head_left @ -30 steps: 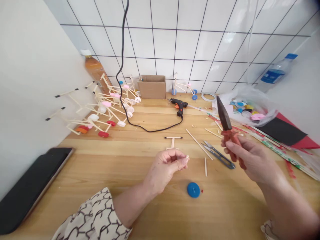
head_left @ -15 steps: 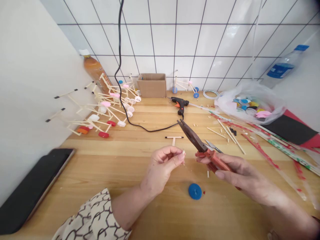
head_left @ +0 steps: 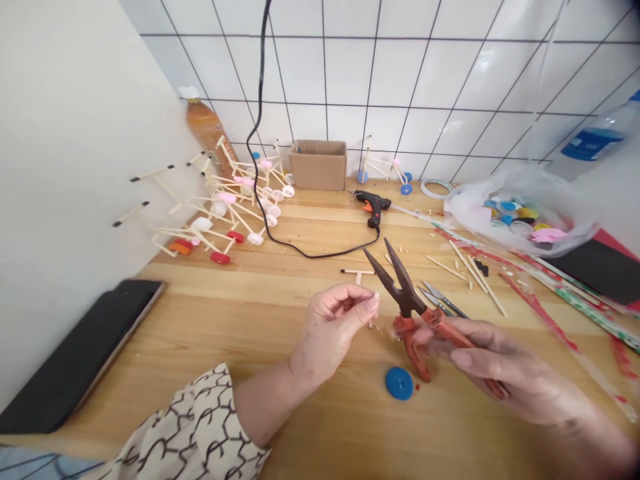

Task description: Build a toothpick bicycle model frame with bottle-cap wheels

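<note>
My left hand pinches a small pale wooden piece between thumb and fingertips, near the middle of the table. My right hand is wrapped round the red handles of long-nosed pliers, whose dark jaws are spread apart and point up and left, just right of the pinched piece. Behind my left hand lies a T-shaped stick piece with black ends, partly covered by the fingers. A blue disc rests on the table below the pliers. Scissors lie behind my right hand.
A black glue gun with its cable lies towards the back, by a cardboard box. Stick models with coloured wheels stand at left, near a black phone-like slab. At right are loose sticks and a plastic bag of caps.
The pliers' jaws and handles have opened wide. The whole scene has shifted slightly in view, mostly to the right. My left hand still pinches the small piece.
</note>
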`<state>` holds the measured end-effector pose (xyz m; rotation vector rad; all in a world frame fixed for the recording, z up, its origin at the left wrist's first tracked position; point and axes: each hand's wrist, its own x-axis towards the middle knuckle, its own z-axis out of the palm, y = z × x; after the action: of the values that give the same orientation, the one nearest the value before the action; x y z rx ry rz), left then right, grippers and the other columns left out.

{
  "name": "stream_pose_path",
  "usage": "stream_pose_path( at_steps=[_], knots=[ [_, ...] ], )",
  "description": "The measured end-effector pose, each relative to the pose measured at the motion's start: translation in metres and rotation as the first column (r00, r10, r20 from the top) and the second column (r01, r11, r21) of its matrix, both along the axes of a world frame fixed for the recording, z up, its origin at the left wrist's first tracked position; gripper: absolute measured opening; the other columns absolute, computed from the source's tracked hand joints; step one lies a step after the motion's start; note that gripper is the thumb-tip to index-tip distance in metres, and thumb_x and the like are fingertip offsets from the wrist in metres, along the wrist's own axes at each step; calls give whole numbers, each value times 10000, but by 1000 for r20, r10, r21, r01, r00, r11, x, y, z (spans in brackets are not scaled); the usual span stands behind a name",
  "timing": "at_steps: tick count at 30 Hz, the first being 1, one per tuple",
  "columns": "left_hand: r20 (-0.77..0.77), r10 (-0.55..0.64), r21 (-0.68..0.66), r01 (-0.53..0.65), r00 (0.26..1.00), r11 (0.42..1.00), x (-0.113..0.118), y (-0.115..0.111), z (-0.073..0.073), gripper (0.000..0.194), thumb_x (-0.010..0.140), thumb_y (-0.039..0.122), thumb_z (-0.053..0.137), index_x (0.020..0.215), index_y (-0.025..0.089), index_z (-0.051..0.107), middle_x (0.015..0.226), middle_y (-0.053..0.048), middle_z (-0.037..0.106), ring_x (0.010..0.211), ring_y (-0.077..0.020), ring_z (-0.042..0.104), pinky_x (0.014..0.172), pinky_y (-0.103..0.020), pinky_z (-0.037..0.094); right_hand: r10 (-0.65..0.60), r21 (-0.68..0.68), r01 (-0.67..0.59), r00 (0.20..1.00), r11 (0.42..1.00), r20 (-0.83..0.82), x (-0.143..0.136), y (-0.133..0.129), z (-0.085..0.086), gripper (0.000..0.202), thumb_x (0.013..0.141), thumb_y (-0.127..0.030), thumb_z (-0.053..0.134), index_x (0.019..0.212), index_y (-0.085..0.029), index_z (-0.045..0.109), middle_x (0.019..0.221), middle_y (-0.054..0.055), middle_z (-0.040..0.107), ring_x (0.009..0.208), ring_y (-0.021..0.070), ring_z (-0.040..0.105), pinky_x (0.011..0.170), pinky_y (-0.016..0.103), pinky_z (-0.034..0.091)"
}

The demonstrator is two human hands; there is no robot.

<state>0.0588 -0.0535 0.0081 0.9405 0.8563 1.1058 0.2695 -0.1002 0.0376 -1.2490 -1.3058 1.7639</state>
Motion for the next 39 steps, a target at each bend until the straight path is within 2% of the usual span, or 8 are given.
stream_pose_path(
  at_steps=[3,8,15,26,30,33,36,39],
  knots=[
    [28,-20,5,20,999,1000,0,-1,1,82,707,243,707,697,171,671,614,22,628,589,-86,540,601,-216,445,4,-11,-5,1000,1000,-14,-2,-2,-1,284,755,-415,620,964,-240,700,1127,97,638,1074,302,559,930,474,405],
    [28,-24,26,24,999,999,0,-3,3,77,709,232,710,700,164,677,633,11,645,613,-93,563,623,-223,454,-9,53,4,995,999,98,0,-3,-3,251,761,-443,590,860,-225,663,928,70,626,957,281,561,880,469,411],
    [59,-35,23,34,998,999,-1,-3,5,51,703,201,710,682,170,676,614,24,648,586,-74,568,601,-197,458,39,63,-56,968,996,248,6,-8,-1,255,786,-455,575,933,-259,646,912,46,624,896,260,565,853,445,416],
    [-27,-56,15,56,998,998,-3,-3,14,123,712,226,682,630,151,630,558,21,597,548,-79,532,569,-210,439,98,121,-137,955,983,279,-9,-10,10,218,833,-460,530,822,-267,629,805,32,615,781,221,576,714,361,487],
    [-49,-70,19,71,996,997,-3,-2,17,153,708,229,659,597,147,593,531,27,560,511,-69,489,523,-202,391,108,121,-157,934,980,340,-7,-13,8,248,846,-480,508,884,-277,646,872,33,652,820,222,604,753,362,515],
    [-76,-70,5,71,995,997,-4,-1,20,166,697,232,646,582,145,563,503,39,519,479,-59,437,475,-192,337,103,88,-151,909,985,403,-9,-17,9,323,841,-504,504,1021,-281,653,1039,43,670,961,250,616,852,384,516],
    [-108,-86,15,89,990,996,-5,0,21,175,696,230,634,576,143,539,490,55,476,462,-49,375,445,-186,276,71,61,-111,888,992,455,-10,-21,10,441,832,-517,513,1200,-289,594,1268,38,589,1154,285,541,990,409,441],
    [-138,-105,24,109,985,994,-6,1,20,173,692,231,631,580,140,536,500,60,458,465,-46,345,444,-189,254,100,15,-122,868,992,487,-6,-25,5,531,840,-522,496,1326,-308,485,1389,8,475,1267,296,430,1057,417,353]
  ],
)
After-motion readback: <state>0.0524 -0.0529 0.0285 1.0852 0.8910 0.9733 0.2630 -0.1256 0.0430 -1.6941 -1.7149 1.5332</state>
